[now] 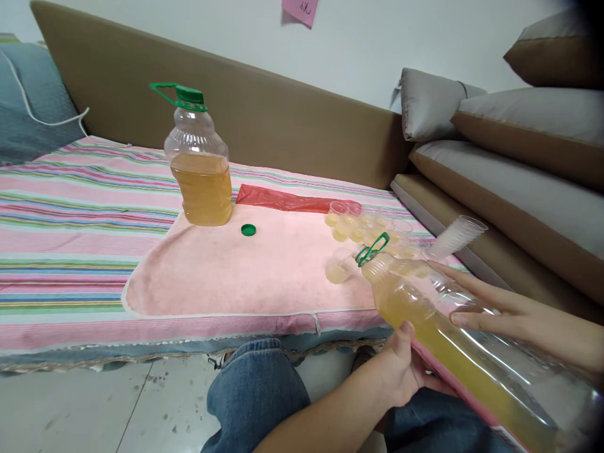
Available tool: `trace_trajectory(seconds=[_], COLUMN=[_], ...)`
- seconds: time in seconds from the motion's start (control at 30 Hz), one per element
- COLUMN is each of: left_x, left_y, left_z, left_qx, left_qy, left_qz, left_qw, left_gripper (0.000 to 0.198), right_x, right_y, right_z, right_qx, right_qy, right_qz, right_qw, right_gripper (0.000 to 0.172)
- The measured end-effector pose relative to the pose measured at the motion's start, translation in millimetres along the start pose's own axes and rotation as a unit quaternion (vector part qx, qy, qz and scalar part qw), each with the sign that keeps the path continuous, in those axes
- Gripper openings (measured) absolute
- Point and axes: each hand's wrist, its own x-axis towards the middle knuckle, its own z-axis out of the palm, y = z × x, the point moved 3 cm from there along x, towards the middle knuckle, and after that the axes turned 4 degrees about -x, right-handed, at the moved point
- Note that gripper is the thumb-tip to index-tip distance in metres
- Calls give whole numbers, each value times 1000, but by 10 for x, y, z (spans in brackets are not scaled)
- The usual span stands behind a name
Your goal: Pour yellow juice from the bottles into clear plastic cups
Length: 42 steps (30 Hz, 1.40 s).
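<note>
From where I stand, the big bottle (453, 362) tilts at near right, mouth just beside a cup (337, 272). The left hand (403, 371) cradles its underside; the right hand (491, 314) clasps its upper side. Partly full, it looks heavy, thin-walled, slippery, probably best held at the ribbed waist. Filled cups (340, 233) crowd beyond; a capped bottle (202, 192) stands far left.
</note>
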Motion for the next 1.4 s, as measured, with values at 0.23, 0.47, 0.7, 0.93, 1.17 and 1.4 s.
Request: trace_trajectory(seconds=[0.23,0.47,0.7,0.93,1.17,1.4], left_x=[2,9,-11,-10,23,-14], left_y=[17,4,30,34,110,356], left_z=[15,17,44,43,-8,15], left_qx=[8,-5,7,4,39,93], left_qy=[12,1,29,22,50,73], left_qz=[-8,-6,-25,-20,-2,8], left_qw=[1000,1000,999,1000,998,993], left_gripper=[113,113,122,117,112,111], right_x=[3,10,52,63,57,61], right_y=[6,64,138,203,90,25], right_z=[1,-1,16,35,23,38], right_qx=[-11,-13,-17,-11,45,89], right_qy=[-3,-2,6,15,14,58], right_qz=[-13,-12,-14,0,-18,-77], right_qw=[1000,1000,1000,1000,999,991], right_gripper=[86,88,88,89,83,80])
